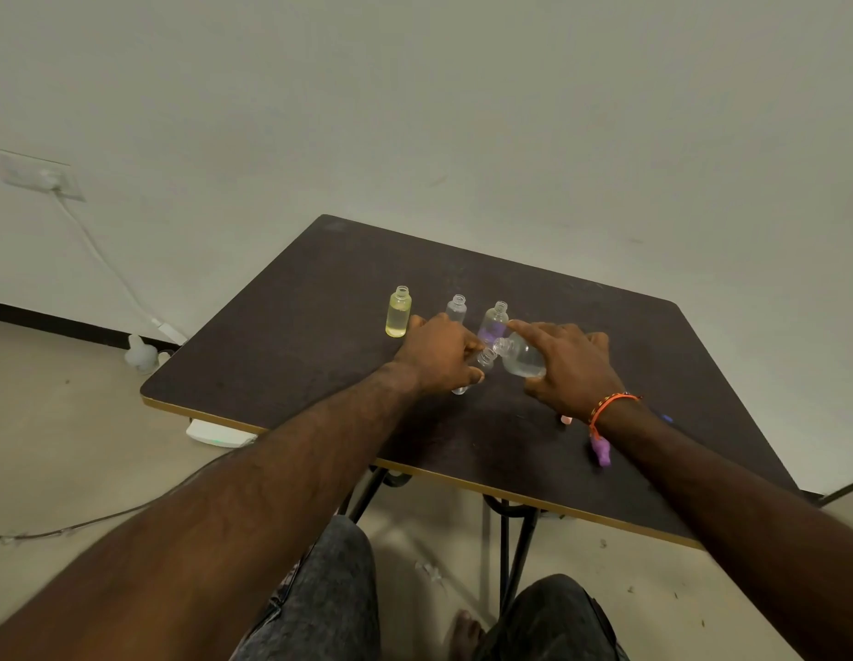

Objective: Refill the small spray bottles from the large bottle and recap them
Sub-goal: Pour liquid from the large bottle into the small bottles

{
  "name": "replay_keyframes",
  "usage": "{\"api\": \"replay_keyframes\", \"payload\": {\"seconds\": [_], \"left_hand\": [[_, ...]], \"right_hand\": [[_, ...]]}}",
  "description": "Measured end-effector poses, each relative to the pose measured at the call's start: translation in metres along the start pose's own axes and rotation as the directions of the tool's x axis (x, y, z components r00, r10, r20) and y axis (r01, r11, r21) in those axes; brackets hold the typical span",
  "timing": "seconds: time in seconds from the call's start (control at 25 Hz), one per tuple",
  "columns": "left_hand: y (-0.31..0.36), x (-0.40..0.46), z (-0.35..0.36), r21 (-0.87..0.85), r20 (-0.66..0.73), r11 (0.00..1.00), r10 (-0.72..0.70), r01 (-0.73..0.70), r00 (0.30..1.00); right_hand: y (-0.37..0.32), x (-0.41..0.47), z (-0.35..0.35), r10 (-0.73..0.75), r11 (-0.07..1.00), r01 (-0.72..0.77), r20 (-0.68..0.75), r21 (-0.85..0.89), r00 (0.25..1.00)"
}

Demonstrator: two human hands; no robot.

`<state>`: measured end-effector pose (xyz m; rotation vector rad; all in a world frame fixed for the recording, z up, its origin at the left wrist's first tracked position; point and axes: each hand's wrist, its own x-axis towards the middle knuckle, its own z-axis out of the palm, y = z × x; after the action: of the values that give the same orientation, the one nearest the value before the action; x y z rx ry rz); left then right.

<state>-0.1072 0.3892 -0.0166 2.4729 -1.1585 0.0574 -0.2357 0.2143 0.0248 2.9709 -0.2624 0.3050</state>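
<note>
Clear small bottles (456,308) number four; one large bottle (522,357) pours.

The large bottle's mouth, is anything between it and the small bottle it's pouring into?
Nothing visible. The right hand tips the large bottle so its mouth sits right at the open neck of the small clear bottle gripped by the left hand. The other small bottles stand behind, out of the way.

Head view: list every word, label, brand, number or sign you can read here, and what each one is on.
None can be read.
Yellow bottle, the clear bottles behind the hands, and the tilted large bottle in the right hand: no label visible.
Small bottle in the left hand: no print visible.
Wall socket plate: too blurred to tell.
</note>
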Motion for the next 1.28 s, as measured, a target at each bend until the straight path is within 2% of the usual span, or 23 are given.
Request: {"api": "replay_keyframes", "payload": {"seconds": [0.44,1.28], "left_hand": [[0.0068,-0.0051,-0.0053,0.001,0.014,1.0,0.014,-0.014,1.0],[0.0057,-0.0065,-0.0074,0.018,0.016,1.0,-0.005,0.005,1.0]], "right_hand": [[0.0007,-0.0007,-0.0007,0.036,0.998,-0.035,-0.009,0.044,0.999],[0.0008,-0.0009,-0.002,-0.006,0.999,0.006,0.0,-0.051,1.0]]}}
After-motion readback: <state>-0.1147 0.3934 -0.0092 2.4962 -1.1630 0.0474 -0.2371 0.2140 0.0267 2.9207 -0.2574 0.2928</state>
